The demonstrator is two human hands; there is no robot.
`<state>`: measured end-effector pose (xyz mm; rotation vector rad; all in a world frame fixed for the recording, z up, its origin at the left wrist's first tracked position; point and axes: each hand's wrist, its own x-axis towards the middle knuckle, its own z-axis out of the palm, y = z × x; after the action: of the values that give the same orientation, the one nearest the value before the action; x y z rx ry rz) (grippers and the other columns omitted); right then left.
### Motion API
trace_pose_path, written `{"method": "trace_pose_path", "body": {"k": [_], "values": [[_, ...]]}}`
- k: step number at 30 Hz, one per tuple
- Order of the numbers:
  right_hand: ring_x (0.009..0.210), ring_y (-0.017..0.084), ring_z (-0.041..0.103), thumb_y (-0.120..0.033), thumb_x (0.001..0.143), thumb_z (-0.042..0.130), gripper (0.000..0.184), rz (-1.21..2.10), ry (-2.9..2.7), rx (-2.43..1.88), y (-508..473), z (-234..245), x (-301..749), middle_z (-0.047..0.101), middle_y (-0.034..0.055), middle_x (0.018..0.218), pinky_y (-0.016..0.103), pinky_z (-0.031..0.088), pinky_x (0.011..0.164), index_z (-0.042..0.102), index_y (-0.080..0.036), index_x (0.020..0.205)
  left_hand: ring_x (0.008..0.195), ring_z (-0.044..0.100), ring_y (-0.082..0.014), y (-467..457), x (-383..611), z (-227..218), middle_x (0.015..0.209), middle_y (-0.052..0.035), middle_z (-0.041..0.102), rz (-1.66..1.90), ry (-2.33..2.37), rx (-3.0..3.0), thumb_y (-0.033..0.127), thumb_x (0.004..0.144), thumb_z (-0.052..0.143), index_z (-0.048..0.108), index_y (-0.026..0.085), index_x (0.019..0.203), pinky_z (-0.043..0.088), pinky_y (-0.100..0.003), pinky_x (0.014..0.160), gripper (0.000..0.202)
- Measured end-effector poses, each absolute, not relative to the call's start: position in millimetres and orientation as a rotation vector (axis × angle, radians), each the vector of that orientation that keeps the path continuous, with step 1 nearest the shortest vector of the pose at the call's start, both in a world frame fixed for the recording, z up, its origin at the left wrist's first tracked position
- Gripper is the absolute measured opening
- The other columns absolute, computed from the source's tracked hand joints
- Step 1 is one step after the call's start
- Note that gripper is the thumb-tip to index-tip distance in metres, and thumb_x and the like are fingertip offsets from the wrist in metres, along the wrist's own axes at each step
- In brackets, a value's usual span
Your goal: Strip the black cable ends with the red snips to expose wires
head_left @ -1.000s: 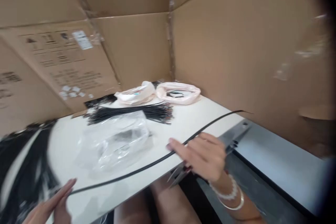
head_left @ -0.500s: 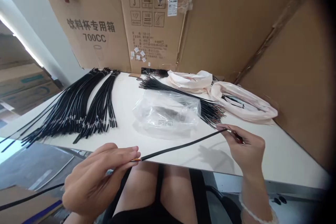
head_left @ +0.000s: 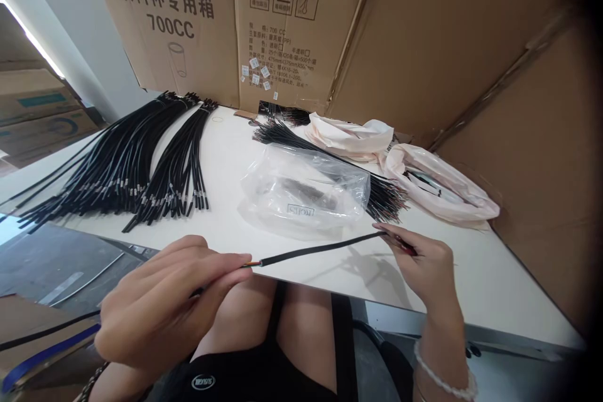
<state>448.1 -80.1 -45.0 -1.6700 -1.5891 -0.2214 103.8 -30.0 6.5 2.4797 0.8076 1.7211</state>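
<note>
A black cable (head_left: 320,251) stretches between my two hands over the front edge of the table. My left hand (head_left: 174,301) is closed, with thumb and forefinger pinching thin coloured wires (head_left: 254,264) that come out of the cable's left end. My right hand (head_left: 426,267) is closed on the cable's right end; something dark and reddish shows in its palm, too hidden to name. Another length of black cable (head_left: 47,331) runs out to the left behind my left hand. Past the hands lies a clear plastic bag (head_left: 306,195) with dark contents.
Bundles of black cables (head_left: 122,157) cover the table's left side. A further cable bundle (head_left: 386,195) lies behind the bag, beside two pale rolled-down bags (head_left: 351,135). Large cardboard boxes (head_left: 292,69) wall the back and right of the white table (head_left: 475,270).
The view has tilted downward and shifted slightly. Both hands keep their hold on the cable, which stays stretched between them; the right hand sits somewhat nearer the left.
</note>
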Motion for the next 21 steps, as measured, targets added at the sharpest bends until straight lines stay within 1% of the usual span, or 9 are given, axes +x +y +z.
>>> {"method": "trace_pose_path", "body": {"k": [4, 8, 11, 13, 14, 16, 17, 19, 21], "values": [[0.076, 0.023, 0.075, -0.022, 0.086, 0.06, 0.024, -0.194, -1.653, -1.73, -82, -45, 449, 0.078, 0.0045, 0.091, 0.028, 0.057, 0.064, 0.078, -0.022, 0.102, 0.053, 0.053, -0.0073, -30, 108, 2, 0.067, 0.0029, 0.066, 1.739, 0.856, 2.456, 0.005, 0.077, 0.073, 0.069, 0.017, 0.087, 0.045, -0.023, 0.051, 0.015], [0.077, 0.023, 0.075, -0.023, 0.086, 0.059, 0.025, -0.163, -1.677, -1.762, -82, -45, 449, 0.078, 0.0051, 0.094, 0.029, 0.057, 0.064, 0.078, -0.023, 0.103, 0.051, 0.05, -0.0079, -30, 107, 2, 0.066, 0.0041, 0.066, 1.736, 0.915, 2.405, 0.011, 0.082, 0.07, 0.069, 0.021, 0.085, 0.043, -0.024, 0.05, 0.01], [0.079, 0.025, 0.075, -0.027, 0.085, 0.061, 0.022, -0.119, -1.683, -1.782, -81, -46, 448, 0.078, 0.0055, 0.092, 0.032, 0.058, 0.069, 0.078, -0.022, 0.098, 0.051, 0.05, -0.0082, -24, 111, -5, 0.06, 0.005, 0.062, 1.741, 0.961, 2.188, 0.015, 0.083, 0.07, 0.07, 0.023, 0.082, 0.039, -0.024, 0.049, 0.007], [0.074, 0.024, 0.074, -0.03, 0.085, 0.062, 0.02, -0.082, -1.684, -1.804, -79, -45, 445, 0.078, 0.0053, 0.086, 0.031, 0.056, 0.065, 0.078, -0.021, 0.09, 0.053, 0.052, -0.0085, -15, 125, -12, 0.058, 0.0051, 0.059, 1.81, 0.87, 1.823, 0.024, 0.087, 0.068, 0.069, 0.022, 0.081, 0.04, -0.024, 0.052, 0.006], [0.069, 0.022, 0.073, -0.031, 0.086, 0.061, 0.02, -0.059, -1.689, -1.818, -79, -44, 443, 0.078, 0.0049, 0.081, 0.029, 0.055, 0.061, 0.078, -0.02, 0.085, 0.057, 0.056, -0.0095, -11, 137, -17, 0.063, 0.0035, 0.063, 1.822, 0.793, 1.605, 0.034, 0.092, 0.061, 0.068, 0.022, 0.083, 0.043, -0.024, 0.055, 0.017], [0.062, 0.019, 0.07, -0.033, 0.087, 0.06, 0.024, -0.012, -1.705, -1.847, -77, -41, 439, 0.076, 0.0036, 0.074, 0.025, 0.051, 0.055, 0.077, -0.02, 0.078, 0.084, 0.066, -0.014, -6, 170, -25, 0.098, -0.0022, 0.072, 1.677, 0.655, 1.228, 0.056, 0.093, 0.049, 0.065, 0.024, 0.102, 0.051, -0.026, 0.074, 0.037], [0.059, 0.018, 0.068, -0.033, 0.089, 0.058, 0.026, 0.013, -1.718, -1.863, -76, -39, 437, 0.075, 0.0026, 0.07, 0.024, 0.048, 0.053, 0.076, -0.02, 0.076, 0.097, 0.066, -0.0159, -6, 188, -29, 0.114, -0.0047, 0.07, 1.551, 0.622, 1.117, 0.061, 0.091, 0.047, 0.063, 0.025, 0.111, 0.051, -0.028, 0.079, 0.045], [0.055, 0.015, 0.063, -0.034, 0.091, 0.055, 0.03, 0.064, -1.75, -1.895, -75, -34, 436, 0.071, 0.0007, 0.063, 0.023, 0.046, 0.051, 0.073, -0.02, 0.072, 0.114, 0.062, -0.0192, -11, 222, -34, 0.128, -0.0081, 0.066, 1.327, 0.568, 1.031, 0.062, 0.09, 0.048, 0.057, 0.024, 0.125, 0.049, -0.03, 0.088, 0.052], [0.052, 0.014, 0.059, -0.036, 0.092, 0.053, 0.033, 0.113, -1.787, -1.932, -76, -28, 440, 0.067, -0.0007, 0.058, 0.022, 0.043, 0.049, 0.07, -0.02, 0.068, 0.119, 0.06, -0.0198, -18, 248, -34, 0.126, -0.0081, 0.068, 1.23, 0.531, 1.006, 0.058, 0.095, 0.042, 0.057, 0.024, 0.126, 0.045, -0.032, 0.096, 0.049]]}}
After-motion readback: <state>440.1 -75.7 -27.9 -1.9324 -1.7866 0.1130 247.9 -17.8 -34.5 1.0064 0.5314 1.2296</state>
